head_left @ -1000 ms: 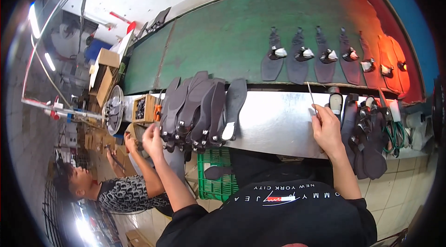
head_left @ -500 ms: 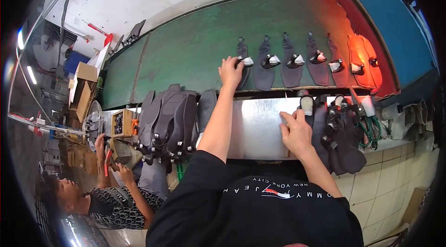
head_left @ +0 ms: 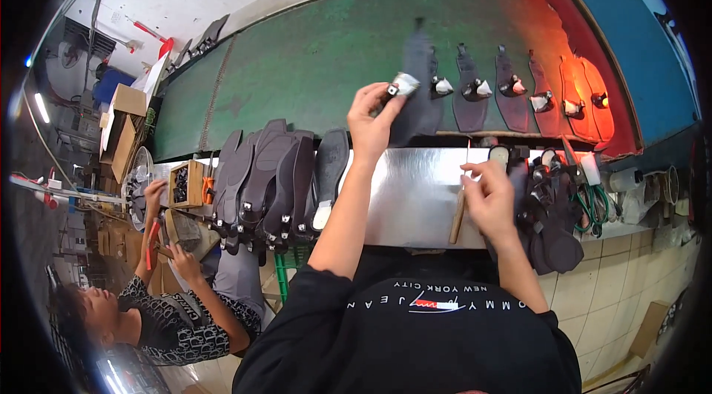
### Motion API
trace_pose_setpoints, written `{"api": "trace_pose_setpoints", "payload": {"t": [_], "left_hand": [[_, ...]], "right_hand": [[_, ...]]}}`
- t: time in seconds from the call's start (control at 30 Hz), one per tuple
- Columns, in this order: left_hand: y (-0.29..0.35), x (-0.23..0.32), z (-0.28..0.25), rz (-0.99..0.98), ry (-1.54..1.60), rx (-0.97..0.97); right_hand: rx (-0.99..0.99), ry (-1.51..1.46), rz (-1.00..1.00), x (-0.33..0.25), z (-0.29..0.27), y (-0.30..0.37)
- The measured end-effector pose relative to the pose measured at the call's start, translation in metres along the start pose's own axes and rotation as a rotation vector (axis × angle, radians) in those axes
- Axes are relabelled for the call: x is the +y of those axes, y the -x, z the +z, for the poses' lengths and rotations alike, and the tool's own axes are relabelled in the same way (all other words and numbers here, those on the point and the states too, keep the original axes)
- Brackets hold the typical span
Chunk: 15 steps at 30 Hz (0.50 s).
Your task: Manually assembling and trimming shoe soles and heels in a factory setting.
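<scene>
green belt ahead, left grip pinches a dark sandal, right grip a slim tool.

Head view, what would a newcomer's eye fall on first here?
Probably the soles lit bright orange at the right end of the green surface. Next, likely the left hand near that surface's front edge, holding a dark sole that shows as a blur. Then perhaps the co-worker in a patterned shirt, lying sideways across the picture's lower left.
</scene>
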<state>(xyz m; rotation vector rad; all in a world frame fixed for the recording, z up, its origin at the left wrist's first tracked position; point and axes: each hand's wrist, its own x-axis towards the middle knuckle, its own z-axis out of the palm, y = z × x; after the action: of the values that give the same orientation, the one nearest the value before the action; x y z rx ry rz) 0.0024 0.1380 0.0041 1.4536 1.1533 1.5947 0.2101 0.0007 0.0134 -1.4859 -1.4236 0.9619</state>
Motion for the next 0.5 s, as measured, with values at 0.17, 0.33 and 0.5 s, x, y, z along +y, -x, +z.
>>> {"api": "trace_pose_setpoints", "payload": {"t": [0.17,0.33,0.5], "left_hand": [[0.087,0.09,-0.005,-0.518,0.509,-0.396],[0.111,0.091,-0.032,-0.674,0.813,-0.327],[0.126,0.088,-0.052,-0.674,0.726,-0.293]], "right_hand": [[-0.228,-0.995,-0.123,-0.031,-0.016,-0.017],[-0.157,-1.081,-0.088,-0.077,-0.021,-0.004],[-0.259,-0.552,-0.218,-0.065,-0.019,0.017]]}}
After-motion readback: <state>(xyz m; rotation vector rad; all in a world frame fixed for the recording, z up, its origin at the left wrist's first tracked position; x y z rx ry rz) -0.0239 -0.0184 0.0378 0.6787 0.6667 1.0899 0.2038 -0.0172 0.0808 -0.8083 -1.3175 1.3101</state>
